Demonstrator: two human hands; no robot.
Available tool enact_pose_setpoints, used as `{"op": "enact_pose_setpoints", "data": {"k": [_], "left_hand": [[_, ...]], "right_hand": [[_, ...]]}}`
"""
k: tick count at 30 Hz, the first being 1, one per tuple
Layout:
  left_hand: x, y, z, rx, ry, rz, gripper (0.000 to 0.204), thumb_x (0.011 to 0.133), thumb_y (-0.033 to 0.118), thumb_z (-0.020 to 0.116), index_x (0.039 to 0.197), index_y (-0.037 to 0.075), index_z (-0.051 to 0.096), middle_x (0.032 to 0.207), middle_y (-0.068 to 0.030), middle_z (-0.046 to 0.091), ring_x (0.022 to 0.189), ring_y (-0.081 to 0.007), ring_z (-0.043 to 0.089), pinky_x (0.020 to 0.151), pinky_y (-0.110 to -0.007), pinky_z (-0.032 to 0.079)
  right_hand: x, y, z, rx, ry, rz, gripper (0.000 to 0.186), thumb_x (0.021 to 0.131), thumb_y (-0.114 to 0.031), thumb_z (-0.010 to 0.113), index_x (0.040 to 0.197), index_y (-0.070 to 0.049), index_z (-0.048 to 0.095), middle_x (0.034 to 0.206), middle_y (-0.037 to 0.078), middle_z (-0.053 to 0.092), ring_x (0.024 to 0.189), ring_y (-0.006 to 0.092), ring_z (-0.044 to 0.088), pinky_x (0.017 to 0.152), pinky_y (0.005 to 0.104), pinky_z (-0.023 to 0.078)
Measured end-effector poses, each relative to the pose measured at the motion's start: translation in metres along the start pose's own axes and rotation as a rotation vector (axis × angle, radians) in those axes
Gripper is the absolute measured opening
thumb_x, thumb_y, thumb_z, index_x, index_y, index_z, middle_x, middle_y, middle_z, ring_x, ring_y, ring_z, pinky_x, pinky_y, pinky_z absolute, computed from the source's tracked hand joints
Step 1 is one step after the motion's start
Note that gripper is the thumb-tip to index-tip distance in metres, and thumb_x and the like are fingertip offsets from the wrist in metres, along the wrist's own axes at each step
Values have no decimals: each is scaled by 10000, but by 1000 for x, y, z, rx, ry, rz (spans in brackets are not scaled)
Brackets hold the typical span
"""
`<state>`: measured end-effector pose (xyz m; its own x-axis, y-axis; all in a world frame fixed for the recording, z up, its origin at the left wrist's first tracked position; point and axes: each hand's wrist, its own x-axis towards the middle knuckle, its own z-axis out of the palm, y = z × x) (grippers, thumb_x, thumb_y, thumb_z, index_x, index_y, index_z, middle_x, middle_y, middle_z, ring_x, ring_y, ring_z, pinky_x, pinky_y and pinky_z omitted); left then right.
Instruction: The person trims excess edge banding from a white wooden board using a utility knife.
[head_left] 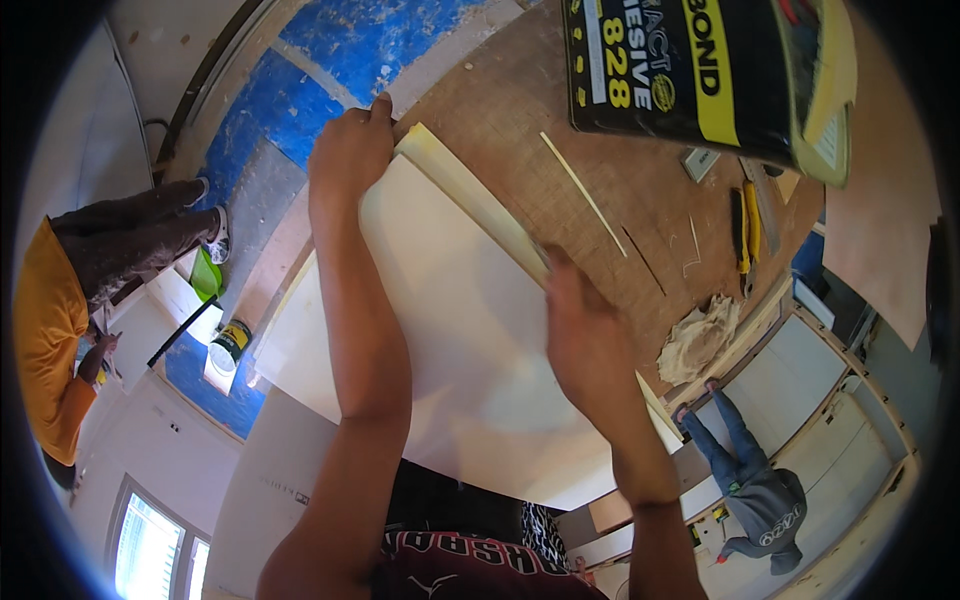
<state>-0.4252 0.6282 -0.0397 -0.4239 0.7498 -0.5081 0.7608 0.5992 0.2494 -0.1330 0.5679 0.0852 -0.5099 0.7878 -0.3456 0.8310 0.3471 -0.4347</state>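
You have the large white sheet (460,310) in front of you, reaching from close to your body out over the brown desk (530,80), with a pale strip (475,195) running along its far right edge. Your left hand (352,145) is at the sheet's far left corner, its back toward the camera; the fingers are partly hidden, so you cannot tell how firmly they grip. Your right hand (585,315) is curled at the near end of the strip, slightly blurred, and you cannot tell whether it grasps or only presses there. Beyond the sheet to the right stands a black and yellow can (690,75). Between the sheet and that can lies a thin pale stick (583,193). Farther right of the sheet are yellow-and-black pliers (753,220) and a crumpled cloth (698,340). Well left of the sheet, a person in orange (52,320) stands.
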Motion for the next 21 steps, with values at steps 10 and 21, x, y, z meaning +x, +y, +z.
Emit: {"op": "enact_pose_setpoints", "data": {"k": [10,21], "left_hand": [[-1,2,-5,44,9,78,403,1097,295,409,1378,156,661,1298,-154,725,1223,-402,667,1033,-529,530],[-3,-1,-13,-11,44,185,356,1033,162,536,1367,56,597,1146,-222,745,1118,-418,708,939,-512,575]], "right_hand": [[100,-42,14,-306,-18,-218,385,900,-85,666,1246,70,595,771,123,695,636,224,747,518,317,595],[110,-47,17,-325,-46,-271,370,900,-104,668,1222,67,605,771,119,699,629,216,748,524,306,591]]}}
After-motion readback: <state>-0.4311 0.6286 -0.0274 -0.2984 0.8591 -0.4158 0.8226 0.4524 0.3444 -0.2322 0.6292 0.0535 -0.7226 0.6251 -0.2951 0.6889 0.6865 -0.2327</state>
